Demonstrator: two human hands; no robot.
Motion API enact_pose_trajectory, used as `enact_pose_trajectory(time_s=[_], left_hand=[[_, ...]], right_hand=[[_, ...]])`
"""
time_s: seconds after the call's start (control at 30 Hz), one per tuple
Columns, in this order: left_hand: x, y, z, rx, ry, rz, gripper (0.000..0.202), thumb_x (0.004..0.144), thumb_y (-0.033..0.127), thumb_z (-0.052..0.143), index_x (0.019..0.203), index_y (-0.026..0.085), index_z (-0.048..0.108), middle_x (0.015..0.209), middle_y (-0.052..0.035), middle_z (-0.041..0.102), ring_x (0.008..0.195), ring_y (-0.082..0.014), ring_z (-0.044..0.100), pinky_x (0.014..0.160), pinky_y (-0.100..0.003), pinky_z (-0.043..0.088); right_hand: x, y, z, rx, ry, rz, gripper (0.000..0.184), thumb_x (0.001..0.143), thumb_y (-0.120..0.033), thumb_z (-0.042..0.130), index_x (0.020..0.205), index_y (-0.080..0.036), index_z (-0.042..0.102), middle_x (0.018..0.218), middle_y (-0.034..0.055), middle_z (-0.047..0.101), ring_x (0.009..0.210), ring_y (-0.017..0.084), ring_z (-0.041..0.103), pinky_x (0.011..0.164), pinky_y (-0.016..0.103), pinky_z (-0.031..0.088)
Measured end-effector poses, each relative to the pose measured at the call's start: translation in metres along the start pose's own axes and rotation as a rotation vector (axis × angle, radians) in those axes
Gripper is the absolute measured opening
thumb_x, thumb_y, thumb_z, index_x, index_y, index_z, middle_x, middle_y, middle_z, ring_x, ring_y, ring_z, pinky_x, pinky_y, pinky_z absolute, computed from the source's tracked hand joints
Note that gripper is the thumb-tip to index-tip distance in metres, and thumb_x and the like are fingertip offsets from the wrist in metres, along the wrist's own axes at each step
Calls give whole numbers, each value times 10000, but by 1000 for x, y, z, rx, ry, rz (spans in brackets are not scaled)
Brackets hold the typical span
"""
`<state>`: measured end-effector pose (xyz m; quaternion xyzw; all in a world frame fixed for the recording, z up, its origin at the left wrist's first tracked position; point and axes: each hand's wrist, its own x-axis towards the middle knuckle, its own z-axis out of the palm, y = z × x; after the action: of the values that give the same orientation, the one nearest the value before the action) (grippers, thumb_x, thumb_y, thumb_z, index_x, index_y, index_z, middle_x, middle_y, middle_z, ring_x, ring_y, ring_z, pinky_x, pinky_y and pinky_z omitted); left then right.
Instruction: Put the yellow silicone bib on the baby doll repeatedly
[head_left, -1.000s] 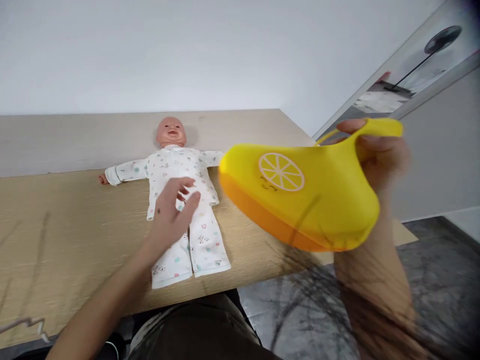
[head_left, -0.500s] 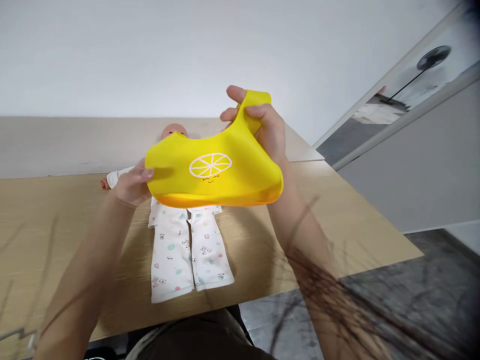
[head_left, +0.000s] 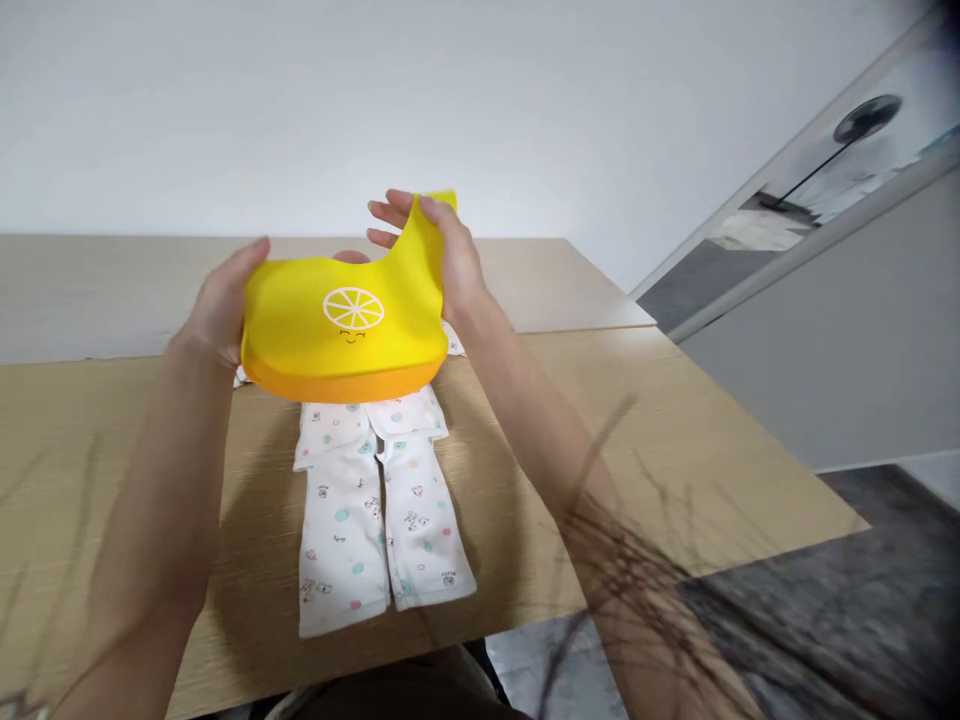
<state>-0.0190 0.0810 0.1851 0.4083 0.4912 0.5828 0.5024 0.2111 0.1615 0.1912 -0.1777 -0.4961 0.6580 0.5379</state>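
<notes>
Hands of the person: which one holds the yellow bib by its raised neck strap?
The right hand, gripping the neck strap. The left hand instead holds the opposite side of the bib, lower in the picture.

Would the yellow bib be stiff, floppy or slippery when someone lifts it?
The yellow bib is probably semi-stiff, since its orange lower part holds a rounded curve without sagging. Its smooth surface may be slightly slippery.

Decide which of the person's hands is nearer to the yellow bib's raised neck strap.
Right. The right hand is on the raised neck strap itself, gripping it; the left hand holds the opposite side of the yellow bib, apart from that strap.
</notes>
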Motion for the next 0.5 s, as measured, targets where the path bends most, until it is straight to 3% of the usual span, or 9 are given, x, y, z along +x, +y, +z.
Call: enact_pose_trajectory(time_s=[0.1,0.2,0.33,0.5], left_hand=[[11,-12,-3,-39,12,-120,378,1000,409,592,1138,69,683,924,-101,752,1128,-360,719,1011,-453,606],[22,-25,-5,-88,12,-102,305,978,298,606,1176,87,702,945,-81,765,1055,-299,730,1001,-419,605],[38,-45,-7,-112,61,-79,307,905,206,636,1191,139,725,981,-41,778,984,-249,726,956,-376,611],[63,-72,-11,-67,181,-119,325,824,131,582,1111,181,725,818,-24,745,858,-240,734,772,-321,610]], right_hand=[[19,26,-19,-129,99,-65,455,971,-575,680,1164,-163,671,1222,87,696,1267,260,653,1079,431,578],[34,45,-34,-227,164,-78,469,898,-588,767,1112,-176,699,1143,82,710,1300,270,629,1083,411,570],[47,64,-43,-291,217,-10,392,895,-546,776,1041,-189,705,1016,48,697,1208,249,662,1034,366,577],[55,88,-51,-307,273,63,227,923,-412,743,982,-201,687,834,11,625,1009,213,682,936,341,603]])
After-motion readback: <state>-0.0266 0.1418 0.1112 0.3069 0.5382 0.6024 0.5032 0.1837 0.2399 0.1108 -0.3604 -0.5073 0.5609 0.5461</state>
